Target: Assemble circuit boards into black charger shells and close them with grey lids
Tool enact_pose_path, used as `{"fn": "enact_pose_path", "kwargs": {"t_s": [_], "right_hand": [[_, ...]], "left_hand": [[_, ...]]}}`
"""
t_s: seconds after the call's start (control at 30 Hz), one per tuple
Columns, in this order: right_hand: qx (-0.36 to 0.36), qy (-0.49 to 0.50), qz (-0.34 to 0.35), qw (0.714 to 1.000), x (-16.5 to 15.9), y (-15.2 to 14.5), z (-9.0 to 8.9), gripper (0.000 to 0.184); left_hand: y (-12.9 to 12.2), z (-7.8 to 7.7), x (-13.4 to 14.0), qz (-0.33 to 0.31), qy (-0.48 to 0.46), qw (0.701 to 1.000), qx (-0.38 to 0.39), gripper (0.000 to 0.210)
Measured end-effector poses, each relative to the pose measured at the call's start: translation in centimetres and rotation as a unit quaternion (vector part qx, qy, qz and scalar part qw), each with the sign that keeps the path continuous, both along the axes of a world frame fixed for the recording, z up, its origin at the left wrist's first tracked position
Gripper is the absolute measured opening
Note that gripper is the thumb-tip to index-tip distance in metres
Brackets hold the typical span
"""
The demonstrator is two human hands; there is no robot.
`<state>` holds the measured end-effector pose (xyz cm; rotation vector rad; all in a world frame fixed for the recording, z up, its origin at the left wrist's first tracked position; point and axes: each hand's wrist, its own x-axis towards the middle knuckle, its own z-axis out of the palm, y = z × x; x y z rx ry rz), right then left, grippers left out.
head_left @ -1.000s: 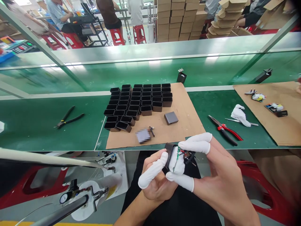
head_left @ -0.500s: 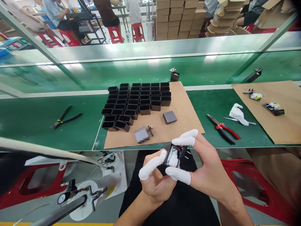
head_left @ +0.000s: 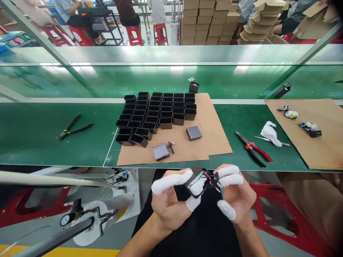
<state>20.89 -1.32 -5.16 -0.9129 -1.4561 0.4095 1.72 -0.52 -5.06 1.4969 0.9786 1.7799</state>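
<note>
Black casing with wired white insert point(head_left: 198, 184) is over the lap point(head_left: 198, 228), just before the near edge of the worktop point(head_left: 40, 150). The left hand point(head_left: 171, 205) grasps it; the right hand point(head_left: 237, 196), which half a second ago pinched it, has now the thumb released, fingertips at its right end. Beyond, open black cases point(head_left: 157, 113) stand in rows toward the far edge.

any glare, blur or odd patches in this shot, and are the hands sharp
Head view: glare streaks on the far green surface; head view: a pixelated patch covers much of a small item on the cardboard; head view: the red stool at lower right looks soft; head view: left hand, right hand and black case look fairly sharp.
</note>
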Motion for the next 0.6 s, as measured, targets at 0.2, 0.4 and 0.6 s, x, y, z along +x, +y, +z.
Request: {"fn": "enact_pose_path", "kwargs": {"t_s": [0.2,0.4,0.6], "right_hand": [[-0.012,0.075,-0.032,0.997,-1.4,-2.0,-0.6,0.045],[-0.013,0.013,-0.023,1.000,-1.4,-3.2,1.2,0.067],[0.019,-0.102,-0.032,0.994,-1.8,-2.6,4.4,0.048]], "left_hand": [[2.0,2.7,-2.4,-0.195,-0.021,0.981,-0.009,0.065],[2.7,3.7,-3.3,-0.242,-0.019,0.970,-0.003,0.058],[2.8,3.3,-3.4,-0.252,-0.021,0.968,0.006,0.060]]}}
